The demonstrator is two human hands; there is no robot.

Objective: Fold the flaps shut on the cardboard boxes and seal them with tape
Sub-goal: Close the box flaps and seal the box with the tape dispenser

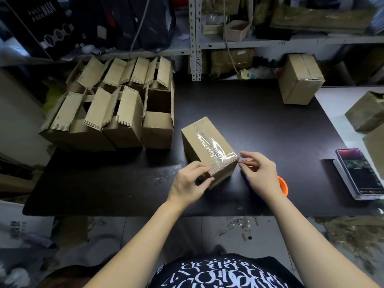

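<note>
Taped box point(205, 140) on worktop point(270, 121), long axis running away from fingers: left hand point(187, 183) clamps its near end, right hand point(261, 173) wraps tape dispenser point(283, 186) just beside near corner.

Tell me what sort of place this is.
Probably a small packing or shipping room: open cardboard boxes batched on the table, a taped box in the left hand, a tape dispenser in the right hand.

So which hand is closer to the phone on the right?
Right. The right hand is beside the taped box, bare table between it and the phone; the left hand grips the box's near corner, farther away.
</note>
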